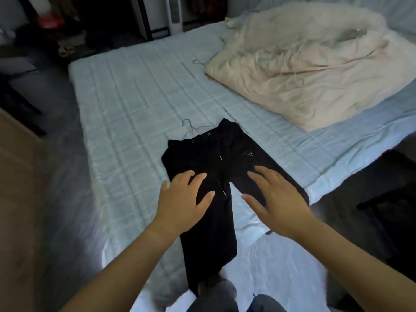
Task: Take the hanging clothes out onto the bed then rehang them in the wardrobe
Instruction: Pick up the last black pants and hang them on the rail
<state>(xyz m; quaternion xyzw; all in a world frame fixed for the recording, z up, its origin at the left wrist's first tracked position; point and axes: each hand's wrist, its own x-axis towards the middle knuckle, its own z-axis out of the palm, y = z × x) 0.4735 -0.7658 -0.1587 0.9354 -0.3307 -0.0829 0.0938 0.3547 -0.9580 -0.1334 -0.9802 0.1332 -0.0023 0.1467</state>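
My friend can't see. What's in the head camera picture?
Two open hands, left hand and right hand, are spread flat over black trousers on a pale blue bed. A hanger pokes out above the waistband, and a cream fluffy coat lies farther back.

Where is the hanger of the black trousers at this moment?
In the head view, the hanger lies on the bed, sticking out at the far left of the black trousers' waistband, beyond the left hand.
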